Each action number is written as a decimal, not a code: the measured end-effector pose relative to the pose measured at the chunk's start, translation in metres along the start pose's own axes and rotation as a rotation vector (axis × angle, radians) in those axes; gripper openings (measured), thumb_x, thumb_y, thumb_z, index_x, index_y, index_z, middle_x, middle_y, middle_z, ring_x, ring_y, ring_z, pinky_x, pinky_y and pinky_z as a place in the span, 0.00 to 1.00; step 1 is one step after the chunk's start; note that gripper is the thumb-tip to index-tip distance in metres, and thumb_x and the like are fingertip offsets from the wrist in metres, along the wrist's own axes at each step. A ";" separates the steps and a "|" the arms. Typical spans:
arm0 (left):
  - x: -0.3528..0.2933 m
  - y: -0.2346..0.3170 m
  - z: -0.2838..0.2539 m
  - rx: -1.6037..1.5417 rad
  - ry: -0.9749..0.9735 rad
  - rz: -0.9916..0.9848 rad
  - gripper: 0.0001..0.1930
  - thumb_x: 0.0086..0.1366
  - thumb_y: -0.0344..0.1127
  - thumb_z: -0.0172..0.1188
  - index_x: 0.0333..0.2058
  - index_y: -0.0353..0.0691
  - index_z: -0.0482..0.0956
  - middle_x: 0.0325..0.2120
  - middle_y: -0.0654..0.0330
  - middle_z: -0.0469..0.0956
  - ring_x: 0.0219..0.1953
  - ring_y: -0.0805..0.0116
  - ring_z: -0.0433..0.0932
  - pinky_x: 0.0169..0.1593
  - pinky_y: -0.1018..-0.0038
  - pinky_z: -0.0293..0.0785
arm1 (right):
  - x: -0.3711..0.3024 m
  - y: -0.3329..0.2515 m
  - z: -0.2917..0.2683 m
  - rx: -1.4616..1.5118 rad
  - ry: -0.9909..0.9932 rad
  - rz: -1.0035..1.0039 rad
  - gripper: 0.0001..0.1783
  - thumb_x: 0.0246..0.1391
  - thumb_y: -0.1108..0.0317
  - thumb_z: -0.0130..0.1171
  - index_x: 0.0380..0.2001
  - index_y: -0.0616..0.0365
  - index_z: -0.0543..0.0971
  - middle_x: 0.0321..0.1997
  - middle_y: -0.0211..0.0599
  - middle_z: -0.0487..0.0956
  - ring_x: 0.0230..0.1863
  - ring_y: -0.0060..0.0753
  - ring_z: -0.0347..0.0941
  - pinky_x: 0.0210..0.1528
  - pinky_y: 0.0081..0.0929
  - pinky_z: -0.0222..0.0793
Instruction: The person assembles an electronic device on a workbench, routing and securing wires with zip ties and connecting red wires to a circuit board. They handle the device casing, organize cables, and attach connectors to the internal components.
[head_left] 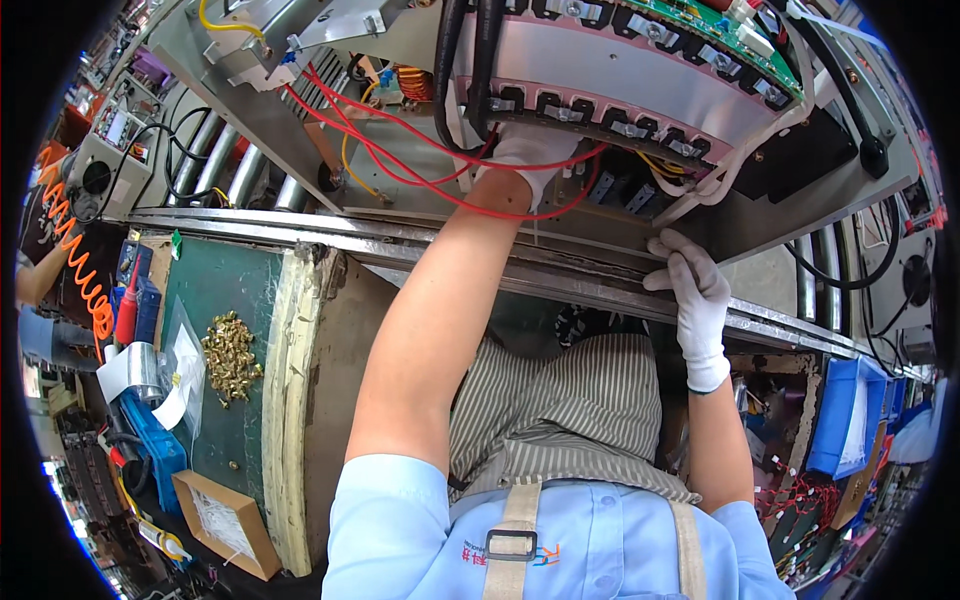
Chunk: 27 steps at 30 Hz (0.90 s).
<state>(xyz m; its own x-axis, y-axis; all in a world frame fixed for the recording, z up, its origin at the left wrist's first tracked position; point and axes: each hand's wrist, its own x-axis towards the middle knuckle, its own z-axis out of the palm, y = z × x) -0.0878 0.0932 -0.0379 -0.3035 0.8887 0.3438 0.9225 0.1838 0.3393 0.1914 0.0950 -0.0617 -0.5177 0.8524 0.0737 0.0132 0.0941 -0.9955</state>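
Observation:
My left hand (530, 155), in a white glove, reaches into an open grey metal cabinet (440, 195), under a silver plate with black terminal clips (600, 60). Its fingers are hidden there, so whatever it may hold does not show. Red wires (400, 165) loop across the cabinet and over my left wrist. Also gloved in white, my right hand (692, 290) rests at the cabinet's near lower edge, fingers stretched out and slightly apart, with nothing visible in them. Pale flat cables (715, 185) hang just above it. Two thick black cables (470, 80) run down beside the plate.
Metal rails and rollers (245, 175) run under the cabinet. On the green bench at left lie a heap of brass fasteners (231, 358), a red-handled screwdriver (127, 310) and a cardboard box (228, 525). An orange coiled hose (75, 240) hangs far left; a blue bin (845, 415) stands right.

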 end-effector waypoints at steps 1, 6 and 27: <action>0.001 -0.001 -0.001 0.000 -0.018 -0.007 0.22 0.67 0.49 0.49 0.55 0.47 0.73 0.57 0.53 0.71 0.59 0.52 0.68 0.62 0.53 0.62 | 0.000 0.000 0.001 -0.004 0.005 0.006 0.16 0.62 0.77 0.49 0.52 0.70 0.75 0.45 0.44 0.83 0.31 0.21 0.79 0.43 0.16 0.73; 0.005 -0.004 -0.003 0.020 -0.057 -0.017 0.22 0.69 0.49 0.47 0.57 0.47 0.72 0.59 0.53 0.69 0.61 0.52 0.67 0.63 0.53 0.60 | 0.000 -0.005 0.003 -0.028 0.012 0.032 0.16 0.62 0.77 0.49 0.51 0.70 0.76 0.45 0.44 0.83 0.31 0.21 0.79 0.42 0.15 0.74; 0.002 -0.007 0.005 -0.080 0.088 0.139 0.26 0.71 0.52 0.42 0.61 0.45 0.66 0.60 0.50 0.66 0.63 0.51 0.63 0.67 0.52 0.53 | -0.001 -0.005 0.002 0.039 0.053 0.034 0.15 0.64 0.76 0.49 0.51 0.71 0.75 0.44 0.44 0.83 0.30 0.21 0.79 0.41 0.14 0.73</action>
<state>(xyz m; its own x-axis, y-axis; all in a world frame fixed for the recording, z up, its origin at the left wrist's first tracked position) -0.0940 0.0960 -0.0442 -0.1970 0.8624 0.4662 0.9362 0.0244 0.3506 0.1900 0.0923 -0.0573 -0.4712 0.8810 0.0420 -0.0043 0.0454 -0.9990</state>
